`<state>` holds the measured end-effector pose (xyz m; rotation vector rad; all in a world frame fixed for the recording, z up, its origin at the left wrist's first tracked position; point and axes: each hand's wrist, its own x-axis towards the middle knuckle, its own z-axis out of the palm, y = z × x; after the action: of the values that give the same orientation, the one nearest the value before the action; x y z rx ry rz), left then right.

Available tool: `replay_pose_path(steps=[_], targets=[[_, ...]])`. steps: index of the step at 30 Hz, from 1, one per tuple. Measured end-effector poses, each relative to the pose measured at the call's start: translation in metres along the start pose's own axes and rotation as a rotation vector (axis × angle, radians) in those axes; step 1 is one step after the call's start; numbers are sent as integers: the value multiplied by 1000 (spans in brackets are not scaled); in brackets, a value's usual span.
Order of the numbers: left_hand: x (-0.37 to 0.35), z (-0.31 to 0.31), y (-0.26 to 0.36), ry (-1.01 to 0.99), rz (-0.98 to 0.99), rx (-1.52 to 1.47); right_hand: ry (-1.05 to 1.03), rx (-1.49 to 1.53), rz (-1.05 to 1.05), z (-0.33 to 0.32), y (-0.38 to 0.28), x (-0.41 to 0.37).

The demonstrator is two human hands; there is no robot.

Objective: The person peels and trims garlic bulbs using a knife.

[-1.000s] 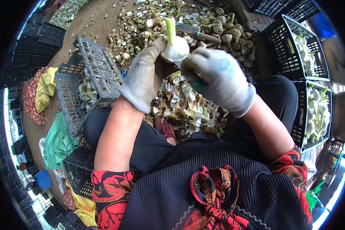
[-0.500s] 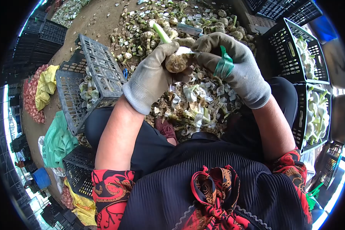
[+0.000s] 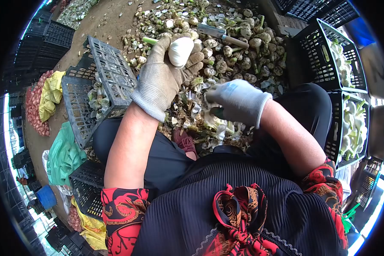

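Garlic bulb point(image 3: 180, 51) now looks clean and white. It sits high in the left hand point(image 3: 164, 79), above the heap of uncleaned bulbs point(image 3: 243, 47), and the gloved fingers are wrapped around it from below and from the side. A green stalk point(image 3: 149, 40) comes out on the left of this hand; it probably belongs to the same bulb. Half a second ago both hands met on the bulb and its brown, dirty underside was showing. Now the right hand point(image 3: 239, 102) has left it and has gone down over the pile of peels point(image 3: 200, 121) in front of the knees. Its fingers are curled under, with something dark green below them, but it cannot be told whether they grip it. From this, the cleaning of this bulb seems to be finished. A knife point(image 3: 222, 35) lies untouched on the heap. On the left stands a tipped black crate point(image 3: 111, 68), and on the right are crates point(image 3: 335, 128) with cleaned white bulbs inside.
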<state>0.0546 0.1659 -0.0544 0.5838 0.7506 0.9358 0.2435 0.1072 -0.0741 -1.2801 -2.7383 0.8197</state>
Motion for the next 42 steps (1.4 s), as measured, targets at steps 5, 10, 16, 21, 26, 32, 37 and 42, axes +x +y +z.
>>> replay_pose_path(steps=[5,10,16,21,26,32,37,42], targets=[[-9,-1,2,-14,-17,407,546,183,-4,-24,6,-5],[-13,4,-6,-130,-67,1255,852,43,-157,-35,5,-3],[-14,0,-6,-132,136,1580,493,-147,-2,-19,13,-13],[-16,15,2,-123,68,1016,701,86,-15,-18,34,-21],[-15,21,4,69,119,724,607,720,2,-12,38,-26],[-9,19,6,74,251,671,535,1211,129,-22,36,-30],[-5,17,6,144,266,739,828,1784,81,-31,59,-33],[-5,18,5,113,228,775,1233,1904,263,-57,88,-59]])
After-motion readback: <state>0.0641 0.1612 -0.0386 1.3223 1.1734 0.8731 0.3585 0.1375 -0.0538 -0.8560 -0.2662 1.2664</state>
